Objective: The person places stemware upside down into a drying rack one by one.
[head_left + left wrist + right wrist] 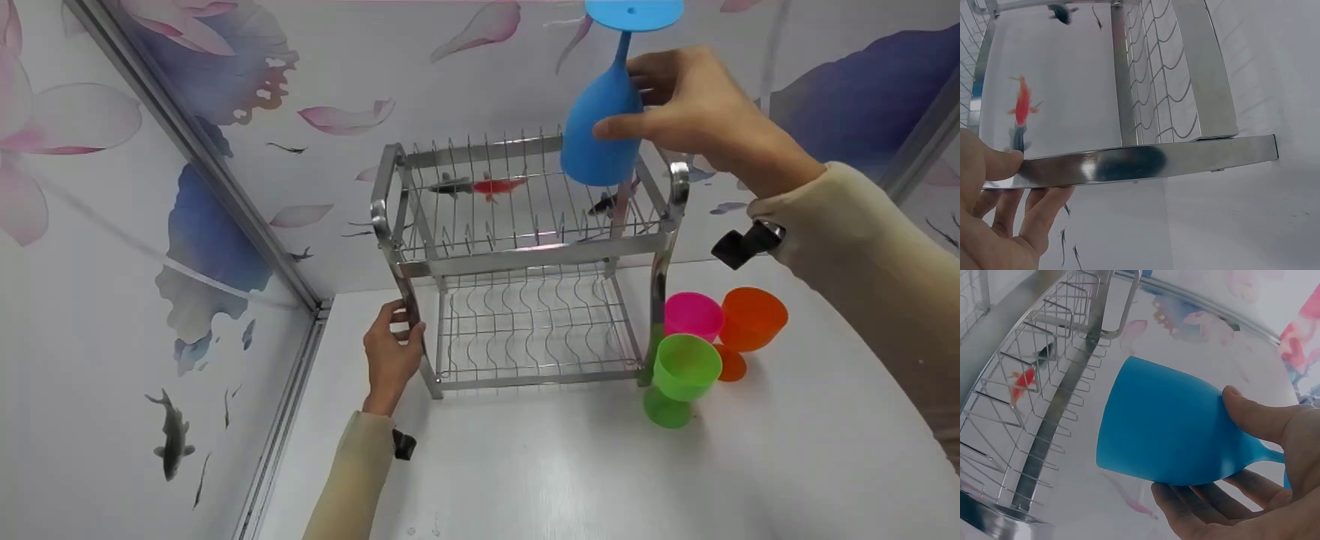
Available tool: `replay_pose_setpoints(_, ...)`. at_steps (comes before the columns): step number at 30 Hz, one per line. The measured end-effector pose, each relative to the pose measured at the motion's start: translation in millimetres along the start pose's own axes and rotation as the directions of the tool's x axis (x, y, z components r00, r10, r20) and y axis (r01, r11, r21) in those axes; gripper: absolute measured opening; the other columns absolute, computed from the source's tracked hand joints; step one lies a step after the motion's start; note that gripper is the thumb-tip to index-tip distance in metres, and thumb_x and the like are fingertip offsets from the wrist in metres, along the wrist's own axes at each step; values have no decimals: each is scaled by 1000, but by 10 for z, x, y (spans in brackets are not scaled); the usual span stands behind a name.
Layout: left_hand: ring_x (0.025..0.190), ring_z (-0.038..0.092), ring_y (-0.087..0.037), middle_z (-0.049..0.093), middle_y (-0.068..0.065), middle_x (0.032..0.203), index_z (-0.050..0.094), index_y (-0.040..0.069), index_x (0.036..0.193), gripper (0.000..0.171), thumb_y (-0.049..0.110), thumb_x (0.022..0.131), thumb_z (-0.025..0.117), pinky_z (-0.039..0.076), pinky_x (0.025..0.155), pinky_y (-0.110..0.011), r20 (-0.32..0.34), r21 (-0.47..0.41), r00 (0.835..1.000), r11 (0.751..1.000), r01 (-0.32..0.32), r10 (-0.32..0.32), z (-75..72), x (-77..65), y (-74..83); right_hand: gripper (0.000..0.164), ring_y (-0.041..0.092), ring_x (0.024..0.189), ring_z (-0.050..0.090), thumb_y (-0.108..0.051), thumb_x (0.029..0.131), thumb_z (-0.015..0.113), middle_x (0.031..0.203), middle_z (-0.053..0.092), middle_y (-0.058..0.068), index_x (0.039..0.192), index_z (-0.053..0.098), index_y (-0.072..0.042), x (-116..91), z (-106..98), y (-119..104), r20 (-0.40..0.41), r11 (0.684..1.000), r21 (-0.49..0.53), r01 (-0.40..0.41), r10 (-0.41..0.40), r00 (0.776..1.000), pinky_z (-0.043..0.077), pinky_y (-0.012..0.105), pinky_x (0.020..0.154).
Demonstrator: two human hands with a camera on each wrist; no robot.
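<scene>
Lettering, labels, brands, numbers — none readable in any view.

Head view. My right hand [694, 112], upper right, is holding the blue goblet [600, 124] inverted, screening the right end of the rack's upper tier [540, 259]. Wire dividers [537, 229] are rising at upper centre, leaving only narrow slots. Green [686, 367], pink [694, 315] and orange [754, 319] cups are crowding the right leg [658, 300], right of centre. My left hand [394, 356] is gripping the left post [411, 300], occupying that side. At bottom centre, the bare tabletop [525, 465] is leaving room to reach the lower tier's front [540, 380].
</scene>
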State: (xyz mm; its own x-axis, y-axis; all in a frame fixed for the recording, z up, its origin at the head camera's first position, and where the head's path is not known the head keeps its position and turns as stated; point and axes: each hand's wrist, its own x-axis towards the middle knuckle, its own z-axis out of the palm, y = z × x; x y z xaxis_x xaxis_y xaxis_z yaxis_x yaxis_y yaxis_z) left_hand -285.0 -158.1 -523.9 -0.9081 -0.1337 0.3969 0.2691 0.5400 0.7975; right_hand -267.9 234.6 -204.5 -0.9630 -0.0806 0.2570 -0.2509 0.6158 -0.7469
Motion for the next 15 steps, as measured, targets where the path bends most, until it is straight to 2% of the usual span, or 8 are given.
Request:
replay_pose_setpoints(9, 88, 80, -32, 74, -19, 113, 64, 4, 138, 43, 1, 97, 75, 69, 74, -42, 10, -28, 1000, 999, -23, 23, 14, 10, 33, 85, 44, 153, 44, -34, 97, 79, 166, 44, 21, 165, 37, -4, 297, 18, 221, -29, 996, -21, -88, 88, 996, 35, 59, 127)
replay_pose_setpoints(15, 87, 80, -31, 74, -17, 111, 64, 4, 138, 44, 0, 96, 76, 69, 74, -42, 7, -12, 1000, 1000, -15, 15, -4, -11, 17, 85, 43, 155, 41, -30, 99, 77, 169, 40, 21, 166, 32, -3, 427, 54, 370, 9, 987, 0, -158, 158, 987, 34, 58, 128)
